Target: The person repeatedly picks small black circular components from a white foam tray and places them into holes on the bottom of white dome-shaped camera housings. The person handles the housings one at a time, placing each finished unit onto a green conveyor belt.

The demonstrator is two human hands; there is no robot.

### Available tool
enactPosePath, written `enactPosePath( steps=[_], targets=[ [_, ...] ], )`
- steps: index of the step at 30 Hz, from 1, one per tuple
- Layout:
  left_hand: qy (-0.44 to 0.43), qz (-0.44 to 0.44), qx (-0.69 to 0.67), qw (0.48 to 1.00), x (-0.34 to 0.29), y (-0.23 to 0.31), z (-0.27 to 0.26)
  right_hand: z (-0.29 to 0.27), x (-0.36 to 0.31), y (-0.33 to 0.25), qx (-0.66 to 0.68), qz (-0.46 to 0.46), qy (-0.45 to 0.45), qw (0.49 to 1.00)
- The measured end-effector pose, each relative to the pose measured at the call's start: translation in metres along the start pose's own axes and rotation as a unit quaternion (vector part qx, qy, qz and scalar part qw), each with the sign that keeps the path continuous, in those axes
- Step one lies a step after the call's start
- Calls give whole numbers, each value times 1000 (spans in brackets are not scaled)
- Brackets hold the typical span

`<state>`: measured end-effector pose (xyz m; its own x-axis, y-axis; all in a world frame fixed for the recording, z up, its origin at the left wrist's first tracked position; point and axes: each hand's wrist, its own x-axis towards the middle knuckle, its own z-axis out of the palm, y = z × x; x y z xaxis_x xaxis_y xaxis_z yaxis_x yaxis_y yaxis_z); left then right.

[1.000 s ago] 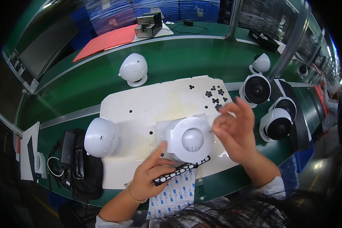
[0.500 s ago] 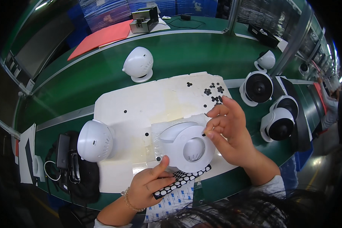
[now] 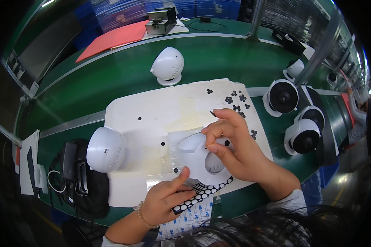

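Observation:
A white rounded device (image 3: 187, 145) lies on its side in front of me, its ring-shaped base (image 3: 212, 179) facing up. On the base sits a round black pad (image 3: 227, 143), beside my right hand (image 3: 235, 144). That hand's thumb and a finger are pinched over the base, with a small dark spot by the thumb tip. Another black pad (image 3: 212, 113) sticks at the tip of its outstretched finger. My left hand (image 3: 169, 199) grips a black sheet (image 3: 203, 192) with rows of white circles; its thumb reaches up beside the base.
White devices stand to the left (image 3: 107, 150) and at the back (image 3: 169, 66); several with black fronts (image 3: 282, 96) stand to the right. Loose black pads (image 3: 236, 108) dot the white board (image 3: 140, 152). A black bag (image 3: 97, 193) lies at left, blue-printed backing paper (image 3: 188, 220) near me.
My right hand has moved left across the base, and a black pad now shows on the ring where its thumb was. The left hand keeps its hold on the sheet. The view has shifted slightly.

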<state>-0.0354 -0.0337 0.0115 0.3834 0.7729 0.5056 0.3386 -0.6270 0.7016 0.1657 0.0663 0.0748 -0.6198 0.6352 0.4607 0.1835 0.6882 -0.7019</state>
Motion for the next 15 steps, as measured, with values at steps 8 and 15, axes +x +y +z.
enactPosePath(
  steps=[8,15],
  targets=[
    [-29,7,9,1000,-5,-5,-2,3,2,0,57,41,-33,997],
    [19,16,17,1000,-2,-3,2,5,1,-2,101,65,-10,993]
  ],
)
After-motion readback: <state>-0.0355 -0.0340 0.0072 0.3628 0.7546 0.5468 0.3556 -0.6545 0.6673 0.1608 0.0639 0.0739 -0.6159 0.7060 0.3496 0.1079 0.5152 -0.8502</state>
